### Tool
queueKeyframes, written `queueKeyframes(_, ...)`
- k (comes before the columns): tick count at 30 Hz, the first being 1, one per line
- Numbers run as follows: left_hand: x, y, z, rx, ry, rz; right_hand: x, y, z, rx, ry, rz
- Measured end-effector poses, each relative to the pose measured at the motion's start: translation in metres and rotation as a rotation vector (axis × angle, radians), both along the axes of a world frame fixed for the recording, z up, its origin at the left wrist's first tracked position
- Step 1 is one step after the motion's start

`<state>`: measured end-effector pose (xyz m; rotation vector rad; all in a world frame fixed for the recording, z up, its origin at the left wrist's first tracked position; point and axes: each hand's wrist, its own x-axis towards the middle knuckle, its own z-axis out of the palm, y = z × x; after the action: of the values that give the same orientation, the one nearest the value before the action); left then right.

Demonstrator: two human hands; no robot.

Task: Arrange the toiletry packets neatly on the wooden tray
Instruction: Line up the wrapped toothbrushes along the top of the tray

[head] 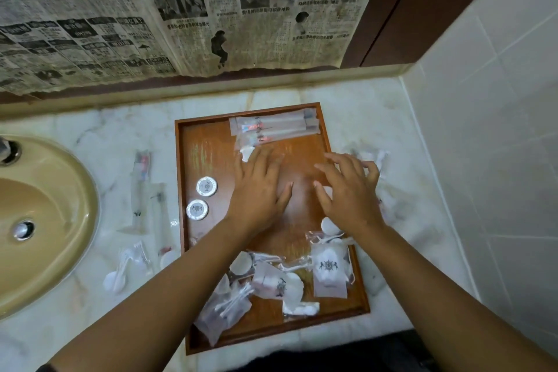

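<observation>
A wooden tray (211,136) lies on the marble counter. Long clear toothbrush packets (273,125) are stacked at its far end. Two round silver-topped soaps (206,186) sit by its left rim. Several small clear packets with cotton buds and pads (268,279) are heaped at its near end. My left hand (259,187) rests flat, fingers straight, over the tray's middle, its fingertips at a white packet edge (247,154). My right hand (350,187) hovers over the tray's right rim with fingers spread and slightly bent, over clear packets (377,157) on the counter.
A beige sink (45,220) is at the left. More long packets (140,190) and small packets (126,266) lie on the counter between sink and tray. A newspaper-covered wall rises behind, and a white tiled wall (483,130) closes the right.
</observation>
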<state>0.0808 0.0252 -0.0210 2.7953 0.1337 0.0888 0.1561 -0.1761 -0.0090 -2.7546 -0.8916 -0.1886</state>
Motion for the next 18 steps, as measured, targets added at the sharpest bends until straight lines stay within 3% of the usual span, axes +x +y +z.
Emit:
queueKeyframes(9,-0.018,-0.05,-0.024,-0.032,0.159,-0.205,-0.057,-0.074,-0.013,-0.007,0.173,-0.341)
queueKeyframes(13,-0.01,-0.056,-0.033,0.038,0.209,-0.212,-0.051,-0.091,-0.014,0.018,0.232,-0.495)
queueKeyframes(18,-0.007,-0.058,-0.034,0.112,0.201,-0.237,-0.024,-0.095,-0.018,-0.108,0.365,-0.621)
